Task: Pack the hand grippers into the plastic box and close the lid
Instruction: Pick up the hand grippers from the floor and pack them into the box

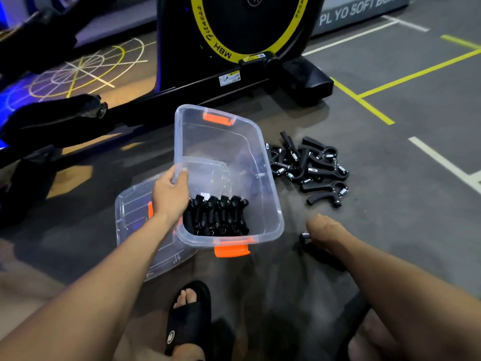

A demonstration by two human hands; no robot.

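Several grippers [217,217] sit packed beside our left hand [170,195], which pinches the box [270,204] wall to steady it; our right hand [324,230] curls round one gripper [304,236].

Clear plastic box [263,162] with orange latches, on the floor, open, tilted with its left side lifted. Row of black hand grippers [217,217] packed upright side by side at the near end of the box; far end holds none. Clear lid [135,212] off, lying flat at near left, partly under the box, orange clip showing. Loose pile of black hand grippers [309,165] with metal springs on the floor just right of the box, tangled, handles pointing all ways. One more hand gripper [305,237] on the floor near right, apart from the pile, mostly hidden; only its spring end shows.
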